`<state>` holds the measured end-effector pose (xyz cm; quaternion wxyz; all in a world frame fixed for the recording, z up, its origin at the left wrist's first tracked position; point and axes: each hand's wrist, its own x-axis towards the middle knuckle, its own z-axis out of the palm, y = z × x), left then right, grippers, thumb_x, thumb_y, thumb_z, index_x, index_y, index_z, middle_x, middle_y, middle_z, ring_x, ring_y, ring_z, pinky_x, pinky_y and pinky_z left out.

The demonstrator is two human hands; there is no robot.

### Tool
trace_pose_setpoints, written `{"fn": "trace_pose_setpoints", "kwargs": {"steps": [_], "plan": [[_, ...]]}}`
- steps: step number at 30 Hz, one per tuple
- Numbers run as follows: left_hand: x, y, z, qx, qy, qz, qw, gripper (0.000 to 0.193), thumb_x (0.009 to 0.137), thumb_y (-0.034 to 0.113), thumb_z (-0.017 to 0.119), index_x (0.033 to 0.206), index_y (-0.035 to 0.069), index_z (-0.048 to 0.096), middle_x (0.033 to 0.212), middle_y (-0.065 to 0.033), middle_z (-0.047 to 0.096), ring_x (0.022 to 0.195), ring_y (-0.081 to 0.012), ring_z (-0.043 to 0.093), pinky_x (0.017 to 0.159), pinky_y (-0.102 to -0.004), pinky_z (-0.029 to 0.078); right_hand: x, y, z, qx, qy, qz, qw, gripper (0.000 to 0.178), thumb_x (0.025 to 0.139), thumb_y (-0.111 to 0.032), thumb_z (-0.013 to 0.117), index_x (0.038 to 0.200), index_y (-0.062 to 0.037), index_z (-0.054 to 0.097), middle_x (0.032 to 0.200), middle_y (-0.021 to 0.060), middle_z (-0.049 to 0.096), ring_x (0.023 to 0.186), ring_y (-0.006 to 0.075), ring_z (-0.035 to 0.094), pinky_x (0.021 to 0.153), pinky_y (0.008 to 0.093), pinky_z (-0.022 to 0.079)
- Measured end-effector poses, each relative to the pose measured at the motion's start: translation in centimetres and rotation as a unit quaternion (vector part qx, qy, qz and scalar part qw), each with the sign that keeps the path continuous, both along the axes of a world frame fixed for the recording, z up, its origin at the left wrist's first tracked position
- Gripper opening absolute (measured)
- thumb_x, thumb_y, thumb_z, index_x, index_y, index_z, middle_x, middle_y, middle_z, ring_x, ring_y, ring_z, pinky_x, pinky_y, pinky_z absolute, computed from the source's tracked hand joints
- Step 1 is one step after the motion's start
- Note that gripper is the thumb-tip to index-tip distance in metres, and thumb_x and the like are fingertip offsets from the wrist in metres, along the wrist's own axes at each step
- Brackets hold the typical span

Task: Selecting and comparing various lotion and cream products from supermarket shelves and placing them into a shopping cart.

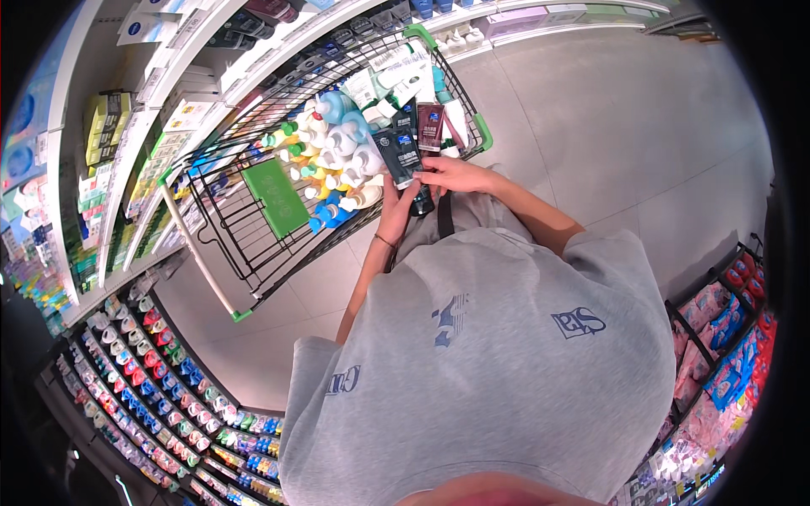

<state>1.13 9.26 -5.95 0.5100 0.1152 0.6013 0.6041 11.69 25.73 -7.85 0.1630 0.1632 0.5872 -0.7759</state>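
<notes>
Close in front of my body, at the near side of a wire shopping cart [287,257], my left hand [395,215] is closed around the lower end of a dark grey squeeze tube [396,152]. My right hand [456,175] reaches in from the other side, its fingers pinched on the same tube near the bottom. A black cap [423,202] shows below the fingers. Just beyond my right hand is a maroon squeeze tube [430,126]; whether that hand touches it I cannot tell. Many pump bottles [342,139] and white tubes [396,76] lie in the cart.
Store shelves [152,101] with boxes and tubes run along the left and far side. Rows of colourful bottles [143,363] stand on a rack at the lower left. Pink and red packs [717,329] fill a rack on the right. Grey tiled floor [591,110] extends right of the cart.
</notes>
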Motion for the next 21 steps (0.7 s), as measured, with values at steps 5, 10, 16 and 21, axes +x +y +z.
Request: {"fn": "trace_pose_setpoints", "kwargs": {"steps": [5,10,16,21], "plan": [[-0.3,0.7,0.7,-0.067,0.026,-0.094,0.993,0.048,0.095,0.013,0.059,0.136,0.009,0.035,0.117,-0.0076,0.05,0.104,-0.0142,0.057,0.083,-0.0265,0.051,0.8,0.1,-0.1,-0.04,-0.008,-0.118,0.992,0.033,0.093,-0.041,0.06,0.103,-0.0088,0.062,0.092,-0.0027,0.061,0.084,0.0055,0.055,0.071,0.0225,0.045],[-0.2,-0.2,-1.6,-0.026,-0.025,-0.062,0.997,0.052,0.095,0.014,0.058,0.14,0.007,0.032,0.12,-0.0145,0.051,0.105,-0.0227,0.061,0.09,-0.033,0.053,1.1,0.7,-2.6,-0.036,-0.054,-0.268,0.961,0.039,0.093,-0.039,0.06,0.113,-0.0048,0.059,0.097,0.0018,0.061,0.087,0.0093,0.056,0.074,0.0231,0.044],[-0.6,-3.0,-3.7,-0.069,-0.027,-0.07,0.995,0.042,0.097,0.018,0.054,0.134,0.003,0.042,0.11,-0.0136,0.06,0.094,-0.0215,0.064,0.083,-0.0313,0.053,-0.2,2.4,-3.2,-0.033,-0.122,-0.37,0.921,0.056,0.092,-0.038,0.06,0.128,0.0042,0.051,0.111,0.0117,0.063,0.098,0.0158,0.061,0.084,0.0272,0.047],[-0.8,-6.5,-4.9,-0.145,0.003,-0.036,0.989,0.029,0.098,0.018,0.052,0.123,0.003,0.054,0.099,-0.0074,0.064,0.082,-0.0143,0.063,0.074,-0.0262,0.053,-5.6,4.4,-1.5,0.052,-0.108,-0.327,0.937,0.058,0.088,-0.035,0.064,0.127,0.0049,0.049,0.109,0.0136,0.064,0.095,0.0182,0.063,0.079,0.0291,0.049]]}}
